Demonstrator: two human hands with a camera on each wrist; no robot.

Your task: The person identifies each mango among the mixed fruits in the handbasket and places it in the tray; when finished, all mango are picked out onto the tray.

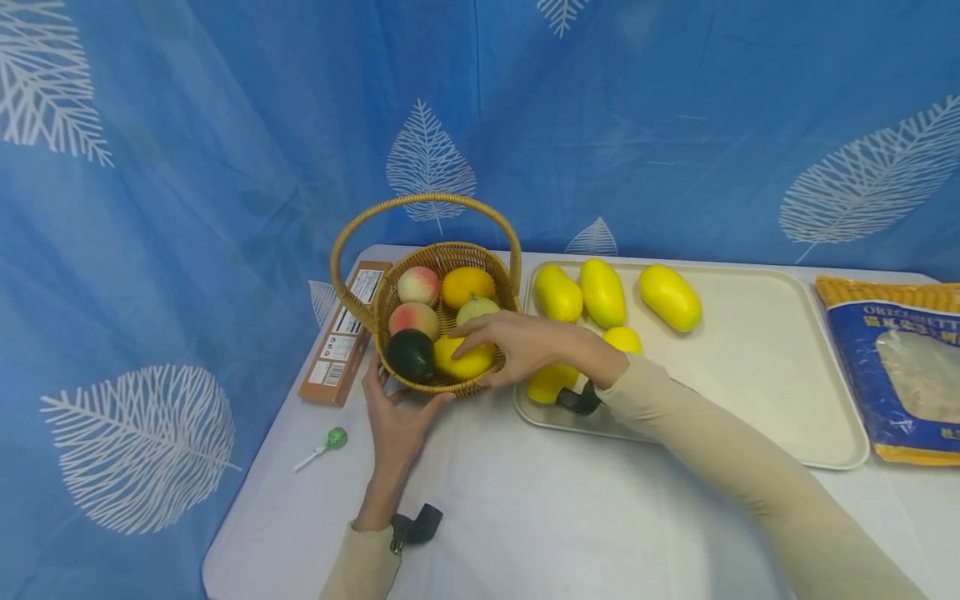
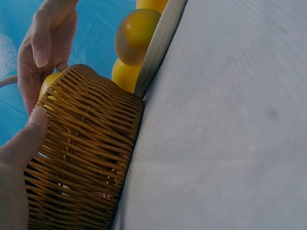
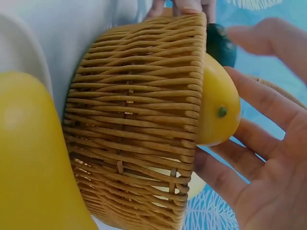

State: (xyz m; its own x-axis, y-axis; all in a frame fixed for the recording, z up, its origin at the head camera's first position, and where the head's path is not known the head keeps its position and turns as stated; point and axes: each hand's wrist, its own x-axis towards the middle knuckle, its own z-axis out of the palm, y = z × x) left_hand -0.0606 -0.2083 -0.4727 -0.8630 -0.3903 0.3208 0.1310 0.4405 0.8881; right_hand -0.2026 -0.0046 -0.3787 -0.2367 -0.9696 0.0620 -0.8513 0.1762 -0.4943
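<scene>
A wicker basket (image 1: pixel 450 387) with a tall handle holds two peaches (image 1: pixel 413 319), an orange-yellow fruit (image 1: pixel 468 287), a pale green fruit (image 1: pixel 477 309), a dark green avocado (image 1: pixel 409 355) and a yellow mango (image 1: pixel 463 360). My left hand (image 1: pixel 397 421) grips the basket's near left side, thumb on the rim in the left wrist view; its other fingers are partly hidden. Over the basket's right side, my right hand (image 1: pixel 528 337) has its fingers spread against the yellow mango (image 3: pixel 220 108). Its thumb stands apart from that fruit, near the avocado (image 3: pixel 221 45) in the right wrist view.
Right of the basket, a cream tray (image 1: pixel 750 367) bears several yellow mangoes (image 1: pixel 602 293). A blue and yellow pasta bag (image 1: pixel 907 367) lies beyond it. Left of the basket are a brown box (image 1: pixel 341 342) and a green lollipop (image 1: pixel 336 438). A blue curtain (image 1: pixel 645 125) hangs behind.
</scene>
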